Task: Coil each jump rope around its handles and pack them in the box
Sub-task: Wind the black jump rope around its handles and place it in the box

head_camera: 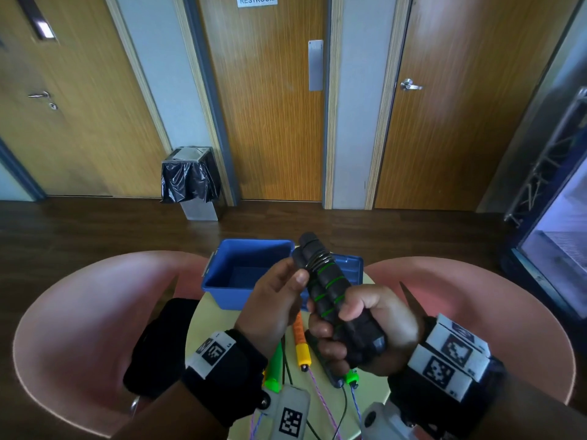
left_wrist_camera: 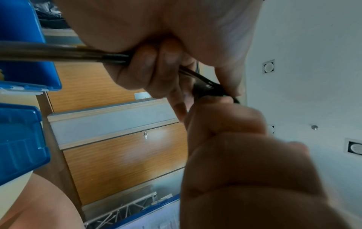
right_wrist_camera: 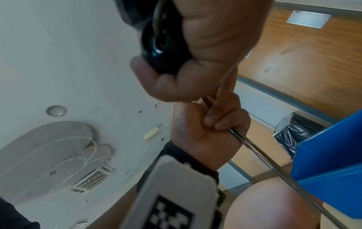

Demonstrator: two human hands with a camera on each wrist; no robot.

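Note:
A pair of black foam handles with green stripes (head_camera: 330, 290) stands tilted above the table, with black rope (head_camera: 317, 260) coiled round the upper part. My right hand (head_camera: 359, 322) grips the handles' lower end; in the right wrist view that black end (right_wrist_camera: 162, 46) shows inside the fist. My left hand (head_camera: 293, 277) pinches the rope beside the coils, and its fingers (left_wrist_camera: 152, 66) curl round the rope (left_wrist_camera: 58, 52), which runs off taut. The open blue box (head_camera: 222, 290) stands just behind the hands, its inside in shadow.
The box's lid (head_camera: 351, 265) lies beside it on a small round table (head_camera: 206, 315). Under my hands lie an orange handle (head_camera: 300, 338), a green handle (head_camera: 273, 369), another black handle with a green tip (head_camera: 349, 376), and loose cords. Pink chairs (head_camera: 79, 312) flank the table.

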